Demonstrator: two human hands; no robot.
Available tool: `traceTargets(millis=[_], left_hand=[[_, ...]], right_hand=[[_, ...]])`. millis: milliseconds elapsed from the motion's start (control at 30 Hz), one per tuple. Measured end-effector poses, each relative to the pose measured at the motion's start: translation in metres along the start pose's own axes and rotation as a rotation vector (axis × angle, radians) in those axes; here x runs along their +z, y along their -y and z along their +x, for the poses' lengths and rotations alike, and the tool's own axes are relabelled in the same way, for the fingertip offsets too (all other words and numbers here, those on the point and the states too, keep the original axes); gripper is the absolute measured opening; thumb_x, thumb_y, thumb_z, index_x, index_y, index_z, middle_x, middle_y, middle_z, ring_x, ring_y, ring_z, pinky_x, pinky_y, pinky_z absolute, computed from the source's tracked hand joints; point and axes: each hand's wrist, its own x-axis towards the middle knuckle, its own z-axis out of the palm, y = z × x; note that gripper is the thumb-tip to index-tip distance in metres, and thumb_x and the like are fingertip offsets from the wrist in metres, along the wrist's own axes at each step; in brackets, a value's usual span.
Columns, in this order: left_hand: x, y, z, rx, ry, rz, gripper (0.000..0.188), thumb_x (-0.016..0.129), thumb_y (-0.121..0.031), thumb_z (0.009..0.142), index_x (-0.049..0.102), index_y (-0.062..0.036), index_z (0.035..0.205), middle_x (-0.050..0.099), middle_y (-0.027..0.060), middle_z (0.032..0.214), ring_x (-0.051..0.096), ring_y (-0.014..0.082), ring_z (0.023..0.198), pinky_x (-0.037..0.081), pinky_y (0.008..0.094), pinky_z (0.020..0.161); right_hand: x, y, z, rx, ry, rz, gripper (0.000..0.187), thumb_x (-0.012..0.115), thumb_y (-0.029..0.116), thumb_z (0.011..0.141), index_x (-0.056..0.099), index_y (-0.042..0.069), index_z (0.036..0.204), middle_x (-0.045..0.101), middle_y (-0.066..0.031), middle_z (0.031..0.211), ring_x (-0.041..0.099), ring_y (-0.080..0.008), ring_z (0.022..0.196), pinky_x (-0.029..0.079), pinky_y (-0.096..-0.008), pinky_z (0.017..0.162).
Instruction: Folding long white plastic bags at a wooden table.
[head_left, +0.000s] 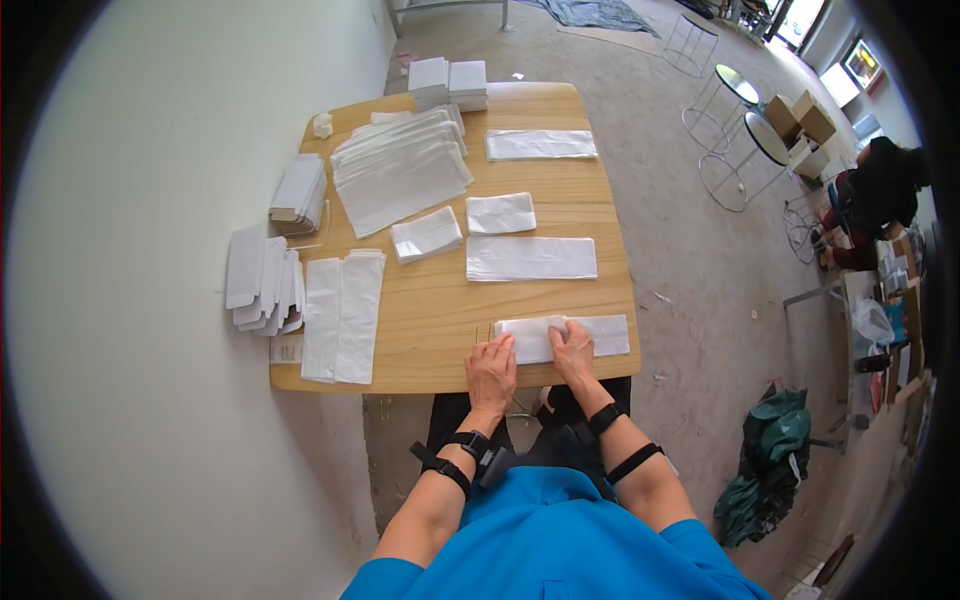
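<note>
A long, thin white sheet [610,335], paper or film, lies near the table's front edge, its left part folded back over itself. At the fold's left end my left hand [492,375] presses the sheet, fingers close together and bent over its edge. My right hand [573,355] pinches the folded layer near the middle, thumb and fingers on it. Just beyond my hands lies a flat long white stack [531,258]. Two short folded white pieces [500,213] [426,235] sit behind it. What lies under my palms is hidden.
Large white sheets [400,170] are fanned out farther back, beside white box stacks [429,82]. More white cartons [262,280] and two long white strips [342,315] line the left side by the wall. Right of the table are round stools [767,138] and a seated person [875,195].
</note>
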Motion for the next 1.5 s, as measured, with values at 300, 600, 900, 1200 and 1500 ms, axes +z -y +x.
traceTargets(millis=[300, 600, 900, 1200, 1500], left_hand=[[0.0, 0.005, -0.002, -0.002, 0.005, 0.078, 0.032, 0.06, -0.018, 0.085, 0.064, -0.0072, 0.115, 0.059, 0.0019, 0.124, 0.052, 0.0238, 0.109, 0.038, 0.039, 0.095], [0.0, 0.008, -0.001, 0.015, 0.053, 0.143, 0.035, 0.061, -0.02, 0.085, 0.063, -0.0084, 0.118, 0.057, 0.0011, 0.127, 0.049, 0.0237, 0.112, 0.035, 0.0393, 0.097], [-0.022, 0.003, 0.011, 0.051, 0.151, 0.06, 0.069, 0.072, -0.031, 0.077, 0.045, -0.011, 0.137, 0.044, 0.0057, 0.139, 0.041, 0.0268, 0.124, 0.029, 0.0446, 0.104], [-0.019, 0.021, 0.048, 0.155, 0.518, 0.175, 0.117, 0.086, -0.033, 0.058, 0.017, -0.0109, 0.149, 0.034, 0.0096, 0.145, 0.027, 0.0268, 0.138, 0.012, 0.0509, 0.114], [-0.02, 0.028, 0.027, 0.059, 0.157, -0.024, 0.091, 0.081, -0.028, 0.07, 0.032, -0.0031, 0.142, 0.048, 0.0164, 0.13, 0.047, 0.0262, 0.123, 0.032, 0.0445, 0.107]], right_hand=[[0.001, -0.001, 0.004, 0.05, 0.079, -0.012, 0.032, 0.065, 0.026, 0.078, 0.054, -0.002, 0.07, 0.058, -0.0256, 0.067, 0.059, -0.0427, 0.066, 0.045, -0.0467, 0.062], [-0.006, -0.019, 0.002, -0.004, -0.131, 0.07, 0.027, 0.066, 0.003, 0.075, 0.059, -0.002, 0.101, 0.065, -0.0136, 0.079, 0.064, -0.029, 0.067, 0.051, -0.0398, 0.066], [-0.062, -0.02, 0.003, -0.423, 0.036, -0.128, 0.066, 0.075, 0.009, 0.069, 0.048, 0.006, 0.129, 0.054, -0.0162, 0.124, 0.05, -0.0325, 0.116, 0.04, -0.0421, 0.101], [-0.042, -0.005, 0.025, -0.586, 0.565, -0.431, 0.097, 0.083, 0.013, 0.06, 0.032, 0.014, 0.144, 0.045, -0.0117, 0.137, 0.04, -0.0306, 0.13, 0.024, -0.0503, 0.112], [-0.045, 0.006, 0.006, -0.542, 0.197, -0.137, 0.066, 0.077, 0.01, 0.068, 0.05, 0.004, 0.128, 0.057, -0.0173, 0.119, 0.056, -0.0309, 0.111, 0.043, -0.0421, 0.097]])
